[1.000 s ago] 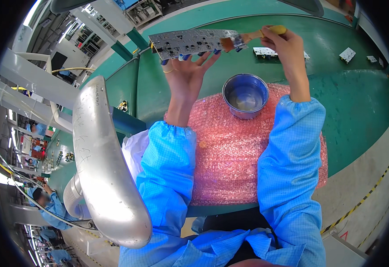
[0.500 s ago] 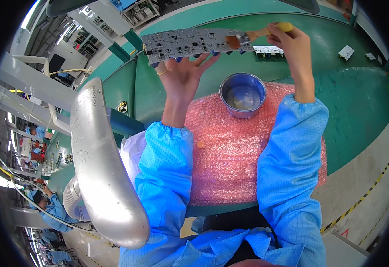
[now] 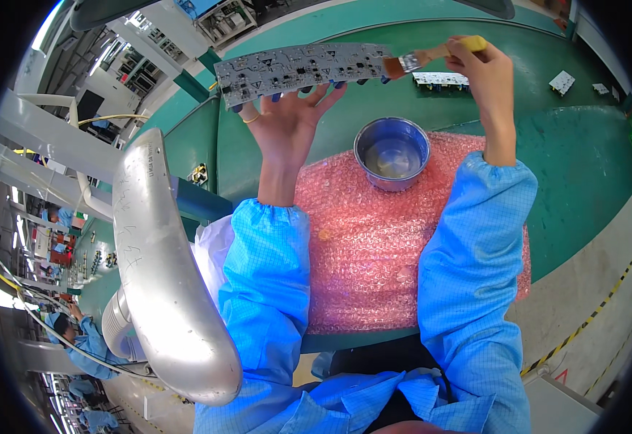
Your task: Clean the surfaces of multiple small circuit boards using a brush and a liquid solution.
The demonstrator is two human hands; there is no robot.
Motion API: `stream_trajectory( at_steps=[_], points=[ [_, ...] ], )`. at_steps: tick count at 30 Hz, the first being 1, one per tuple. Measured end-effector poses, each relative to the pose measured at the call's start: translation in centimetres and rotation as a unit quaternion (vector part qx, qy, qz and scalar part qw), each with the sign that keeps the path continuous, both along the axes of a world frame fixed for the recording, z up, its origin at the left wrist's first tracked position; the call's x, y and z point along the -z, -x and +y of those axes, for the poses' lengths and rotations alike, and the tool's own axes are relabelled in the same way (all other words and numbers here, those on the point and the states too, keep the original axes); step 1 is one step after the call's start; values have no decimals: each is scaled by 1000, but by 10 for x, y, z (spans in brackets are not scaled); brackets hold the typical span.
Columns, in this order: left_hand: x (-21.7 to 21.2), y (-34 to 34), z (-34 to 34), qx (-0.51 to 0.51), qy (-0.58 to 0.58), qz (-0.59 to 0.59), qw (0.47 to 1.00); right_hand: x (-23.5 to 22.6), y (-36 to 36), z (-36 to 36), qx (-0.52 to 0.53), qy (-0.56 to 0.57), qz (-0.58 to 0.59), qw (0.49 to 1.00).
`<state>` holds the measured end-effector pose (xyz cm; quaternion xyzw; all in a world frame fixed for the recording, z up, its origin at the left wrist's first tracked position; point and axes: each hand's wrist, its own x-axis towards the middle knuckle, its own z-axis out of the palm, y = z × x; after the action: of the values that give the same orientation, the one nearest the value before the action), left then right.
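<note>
A long grey circuit board (image 3: pixel 298 69) is held up and tilted above the green bench, its face with tracks and small black parts toward me. From below, my left hand (image 3: pixel 287 123) supports it, fingers closed round the lower edge and partly hidden behind it. My right hand (image 3: pixel 482 65) grips the wooden, yellow-ended handle of a flat brush (image 3: pixel 421 58). The brown bristles are at the board's right end; whether they touch it I cannot tell. Below stands a round metal bowl (image 3: pixel 392 153) with clear liquid in it.
Pink bubble wrap (image 3: pixel 366 267) lies under the bowl. Another circuit board (image 3: pixel 441 79) rests on the bench beyond my right hand, with smaller boards (image 3: pixel 562 83) farther right. A silver hood (image 3: pixel 167 267) on a hose stands left of my arm. A co-worker (image 3: pixel 84 343) sits far left.
The brush has moved right, from the board's face to its right end. My left hand has shifted the board a little to the left.
</note>
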<state>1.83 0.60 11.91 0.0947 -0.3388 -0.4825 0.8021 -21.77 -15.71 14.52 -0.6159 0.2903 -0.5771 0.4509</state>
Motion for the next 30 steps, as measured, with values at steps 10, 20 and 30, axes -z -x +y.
stream_trajectory(
  at_steps=[10,20,30],
  points=[
    [-1,17,0,-24,-50,-48,997,-17,-20,26,-110,-28,-156,981],
    [9,35,-4,1,-51,-116,992,-29,-60,70,-247,-118,-257,927],
    [6,33,-1,-8,-49,-122,991,-11,-43,40,-194,-32,-134,971]
  ],
)
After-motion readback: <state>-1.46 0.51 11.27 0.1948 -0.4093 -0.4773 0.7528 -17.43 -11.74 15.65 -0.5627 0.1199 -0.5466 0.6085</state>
